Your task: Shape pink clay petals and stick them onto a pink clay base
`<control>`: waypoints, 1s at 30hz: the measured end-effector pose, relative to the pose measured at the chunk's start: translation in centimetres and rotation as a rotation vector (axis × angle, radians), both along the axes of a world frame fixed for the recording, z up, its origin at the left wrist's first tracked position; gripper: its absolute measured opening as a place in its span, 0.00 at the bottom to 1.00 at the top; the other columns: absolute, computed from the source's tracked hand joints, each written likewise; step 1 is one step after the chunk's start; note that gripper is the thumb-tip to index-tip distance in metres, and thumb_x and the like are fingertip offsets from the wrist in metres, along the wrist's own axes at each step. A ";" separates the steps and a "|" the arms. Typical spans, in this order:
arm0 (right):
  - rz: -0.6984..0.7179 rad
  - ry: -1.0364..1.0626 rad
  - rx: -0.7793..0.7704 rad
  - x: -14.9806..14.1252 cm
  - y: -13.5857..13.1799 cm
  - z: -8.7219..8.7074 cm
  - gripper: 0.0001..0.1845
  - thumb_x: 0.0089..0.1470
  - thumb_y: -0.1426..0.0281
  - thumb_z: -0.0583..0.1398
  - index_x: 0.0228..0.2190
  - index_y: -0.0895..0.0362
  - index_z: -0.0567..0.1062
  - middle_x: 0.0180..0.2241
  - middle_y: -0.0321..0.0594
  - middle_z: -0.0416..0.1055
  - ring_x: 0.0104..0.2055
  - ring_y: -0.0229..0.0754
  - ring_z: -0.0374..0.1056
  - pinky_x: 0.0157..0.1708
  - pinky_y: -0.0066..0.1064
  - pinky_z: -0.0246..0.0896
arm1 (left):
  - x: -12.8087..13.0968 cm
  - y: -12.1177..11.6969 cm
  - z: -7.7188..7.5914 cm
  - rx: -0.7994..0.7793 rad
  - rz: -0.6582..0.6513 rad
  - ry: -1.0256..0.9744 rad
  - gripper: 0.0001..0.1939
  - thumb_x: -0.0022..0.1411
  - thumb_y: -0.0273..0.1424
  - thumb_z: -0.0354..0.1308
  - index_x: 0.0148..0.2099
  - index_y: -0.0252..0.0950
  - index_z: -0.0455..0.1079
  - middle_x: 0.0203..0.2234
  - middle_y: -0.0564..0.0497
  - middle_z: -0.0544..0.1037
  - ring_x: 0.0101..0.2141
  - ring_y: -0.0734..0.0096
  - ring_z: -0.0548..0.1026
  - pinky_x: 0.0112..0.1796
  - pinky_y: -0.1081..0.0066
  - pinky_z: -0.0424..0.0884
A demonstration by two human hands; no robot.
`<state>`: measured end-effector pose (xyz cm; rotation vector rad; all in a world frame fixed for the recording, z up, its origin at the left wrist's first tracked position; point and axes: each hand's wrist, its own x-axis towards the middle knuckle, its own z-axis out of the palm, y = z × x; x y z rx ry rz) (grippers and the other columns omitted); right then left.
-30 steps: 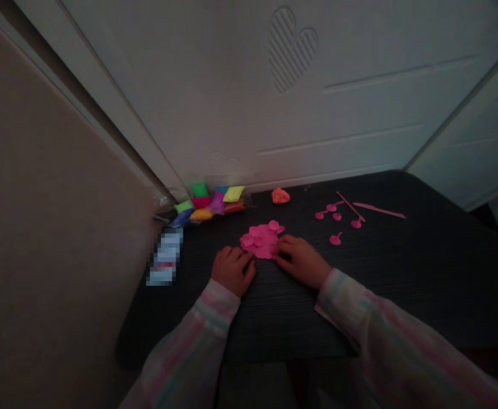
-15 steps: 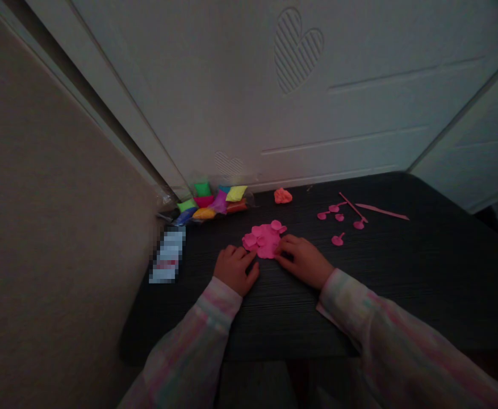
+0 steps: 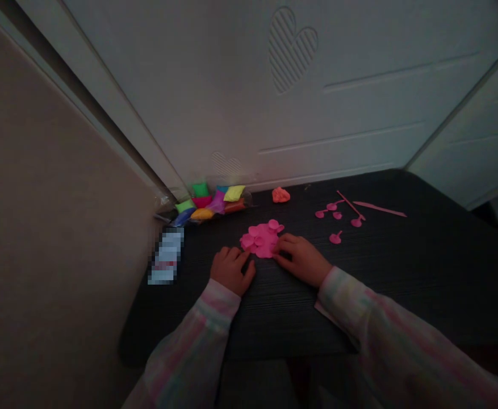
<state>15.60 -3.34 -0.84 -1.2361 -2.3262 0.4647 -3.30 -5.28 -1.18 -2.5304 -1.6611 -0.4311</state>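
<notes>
A flat piece of bright pink modelling clay (image 3: 268,245) lies on the dark table, with several small round clay pieces on its left and upper parts. My right hand (image 3: 302,258) is at its right side, thumb and fingers bent together on the clay's edge; the fingertips are partly hidden. To the lower left, my left hand (image 3: 232,270) rests on the table with its thumb apart from its fingers. The left index fingertip comes up to the clay's lower edge. Several small pink clay discs with stems (image 3: 335,237) lie farther right.
Clear wrapping with colourful clay packets (image 3: 203,214) sits at the back left, by the white panel (image 3: 189,85). In front of it is a blurred pale item (image 3: 166,257). An orange clay lump (image 3: 280,195) lies at the back. A pink stick (image 3: 351,205) and a flat pink tool (image 3: 380,208) are at right.
The whole view has shifted slightly. My left hand has drawn a little left, away from the clay's lower edge. My right hand stays at the clay's right edge.
</notes>
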 end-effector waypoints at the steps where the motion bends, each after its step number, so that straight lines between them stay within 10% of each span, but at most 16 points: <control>1: 0.000 -0.004 -0.002 0.0 0.0 0.0 0.07 0.45 0.69 0.53 0.28 0.57 0.68 0.31 0.38 0.64 0.34 0.37 0.60 0.34 0.30 0.52 | 0.0 0.1 0.0 -0.007 0.000 0.006 0.16 0.52 0.36 0.44 0.39 0.35 0.66 0.26 0.48 0.68 0.30 0.67 0.61 0.31 0.66 0.59; 30: -0.008 0.000 -0.007 -0.1 0.0 0.1 0.07 0.45 0.69 0.52 0.28 0.57 0.69 0.32 0.38 0.64 0.35 0.37 0.60 0.34 0.30 0.52 | -0.6 -0.2 0.1 0.043 0.007 -0.043 0.14 0.52 0.33 0.45 0.36 0.35 0.68 0.25 0.48 0.67 0.29 0.69 0.62 0.31 0.68 0.60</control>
